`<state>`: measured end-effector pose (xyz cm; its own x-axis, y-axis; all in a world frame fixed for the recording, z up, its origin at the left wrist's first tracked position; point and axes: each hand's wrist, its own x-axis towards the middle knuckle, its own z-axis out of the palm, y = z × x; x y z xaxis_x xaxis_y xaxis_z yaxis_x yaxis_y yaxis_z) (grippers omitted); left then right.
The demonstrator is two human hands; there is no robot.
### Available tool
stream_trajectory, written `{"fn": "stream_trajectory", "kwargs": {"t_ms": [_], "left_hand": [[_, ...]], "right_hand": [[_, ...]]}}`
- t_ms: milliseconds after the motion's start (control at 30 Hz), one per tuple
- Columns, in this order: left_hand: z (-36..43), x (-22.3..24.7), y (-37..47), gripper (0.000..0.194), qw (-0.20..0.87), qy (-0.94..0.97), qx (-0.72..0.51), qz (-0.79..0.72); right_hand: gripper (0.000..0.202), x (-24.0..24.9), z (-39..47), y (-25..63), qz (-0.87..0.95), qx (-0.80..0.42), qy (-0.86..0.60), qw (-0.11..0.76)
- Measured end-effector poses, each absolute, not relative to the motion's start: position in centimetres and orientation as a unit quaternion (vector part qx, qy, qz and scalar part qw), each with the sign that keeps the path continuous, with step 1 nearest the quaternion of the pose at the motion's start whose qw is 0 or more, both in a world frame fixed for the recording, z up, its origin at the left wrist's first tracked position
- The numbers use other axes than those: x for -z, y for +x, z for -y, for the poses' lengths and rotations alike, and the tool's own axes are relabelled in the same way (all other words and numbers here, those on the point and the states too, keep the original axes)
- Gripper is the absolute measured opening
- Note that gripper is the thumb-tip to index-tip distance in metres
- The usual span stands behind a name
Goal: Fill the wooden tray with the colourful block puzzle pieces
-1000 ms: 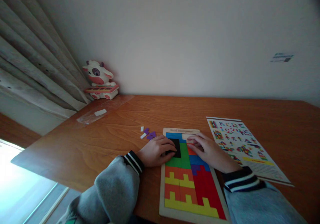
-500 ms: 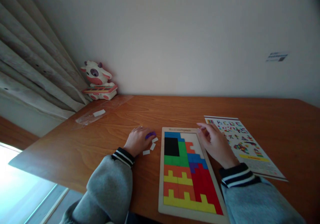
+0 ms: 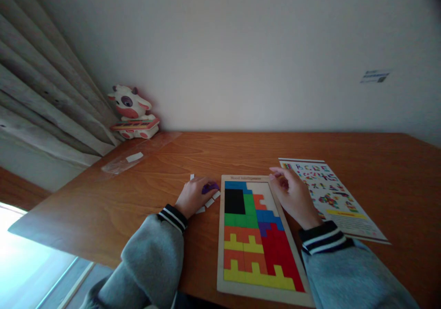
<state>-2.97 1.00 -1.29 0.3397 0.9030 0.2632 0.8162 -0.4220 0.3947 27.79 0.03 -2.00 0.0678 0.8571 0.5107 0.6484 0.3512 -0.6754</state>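
Observation:
My left hand [image 3: 195, 196] is closed around a purple puzzle piece [image 3: 210, 188], just left of the puzzle board. Several small white rectangular pieces lie by that hand, one white piece [image 3: 209, 203] close to its thumb. Interlocking coloured pieces fill most of the wooden-framed puzzle board [image 3: 220, 254]: yellow, orange, red, green, blue, purple and a black one [image 3: 234, 202]. A pale gap [image 3: 262, 188] shows at its upper right. My right hand [image 3: 292, 194] rests at the board's upper right edge, fingers loosely bent and apart, with nothing visible in them.
A printed pattern sheet [image 3: 339, 198] lies right of the board, partly under my right forearm. Clear plastic wrap [image 3: 120, 165] with a white label lies at the left on the wooden table [image 3: 220, 150]. Behind it sits a toy cow with a keyboard [image 3: 136, 116], beside the curtain.
My left hand has moved slightly right with the purple piece, closer to the board. A white piece now shows behind that hand. My right hand stays at the board's edge. The view has shifted slightly.

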Motion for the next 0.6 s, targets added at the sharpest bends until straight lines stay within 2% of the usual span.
{"fn": "stream_trajectory", "kwargs": {"t_ms": [133,333,467,600], "left_hand": [[-1.1,1.4,-2.9,0.027,0.119,0.807,-0.267,-0.513],[-0.5,1.0,-2.1,0.012,0.16,0.804,-0.353,-0.45],[0.8,1.1,-0.5,0.027,0.192,0.802,-0.401,-0.399],[2.0,1.4,0.9,0.036,0.219,0.835,-0.376,-0.336]], "right_hand": [[0.031,2.0,0.2,27.0,0.67,-0.169,-0.54,0.48],[0.033,1.5,0.7,26.3,0.668,-0.269,-0.522,0.457],[0.032,0.7,1.8,25.1,0.697,-0.399,-0.451,0.391],[0.023,-0.1,2.8,23.9,0.743,-0.404,-0.416,0.335]]}}
